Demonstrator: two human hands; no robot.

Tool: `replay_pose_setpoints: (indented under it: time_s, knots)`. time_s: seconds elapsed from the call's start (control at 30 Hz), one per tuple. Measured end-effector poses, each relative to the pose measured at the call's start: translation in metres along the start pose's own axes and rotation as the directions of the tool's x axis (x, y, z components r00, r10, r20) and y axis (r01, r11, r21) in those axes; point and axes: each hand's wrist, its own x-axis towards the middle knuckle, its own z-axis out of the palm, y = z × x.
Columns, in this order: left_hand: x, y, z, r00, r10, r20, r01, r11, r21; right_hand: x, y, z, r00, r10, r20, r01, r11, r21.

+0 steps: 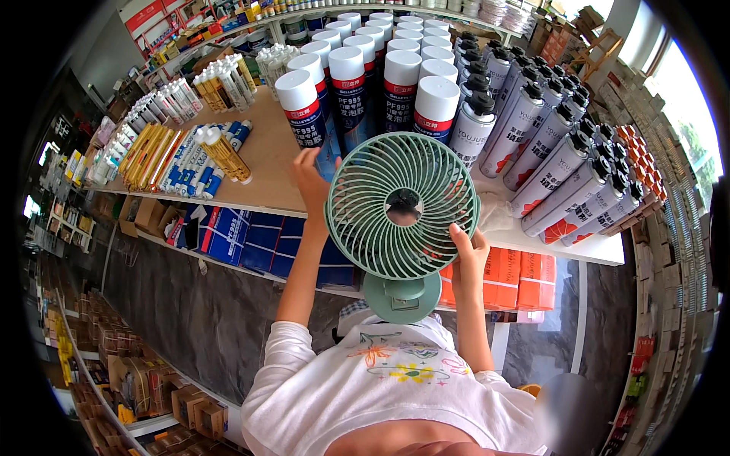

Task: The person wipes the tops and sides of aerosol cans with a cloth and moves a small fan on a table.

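Note:
A round green desk fan [403, 205] with curved grille ribs is in front of my chest, its round base [403, 296] toward me. My right hand [471, 254] is closed on the right rim of the grille, thumb on the front and fingers partly hidden behind. Beside the left rim, my left hand [310, 186] has its fingers raised and apart. It is close to a blue, white-capped spray can [304, 106] at the table's front, and whether it touches the can or the fan I cannot tell. The fan covers the lower parts of several cans.
Grey black-capped cans [563, 152] fill the right of the table [266, 152]. Sealant tubes [201, 163] lie and stand on its left. Blue boxes [262, 235] and orange boxes [525, 277] are stacked beneath. Cardboard boxes [201, 410] stand on shelving at lower left.

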Motion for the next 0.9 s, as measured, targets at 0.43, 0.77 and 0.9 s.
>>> replay_pose_setpoints:
  time_s: [0.43, 0.77, 0.9]
  knots:
    - [-0.053, 0.081, 0.054, 0.584, -0.221, 0.781, 0.561, 0.806, -0.191, -0.003, -0.014, -0.037, 0.995, -0.027, -0.099, 0.031, 0.999, 0.034]
    - [-0.042, 0.089, 0.059, 0.578, -0.3, 0.759, 0.597, 0.79, -0.142, 0.006, -0.021, -0.053, 0.994, -0.037, -0.099, 0.04, 0.999, 0.032]
    - [-0.026, 0.092, 0.055, 0.64, -0.346, 0.686, 0.597, 0.786, -0.16, 0.004, -0.026, -0.059, 0.995, -0.023, -0.102, 0.025, 1.0, 0.016]
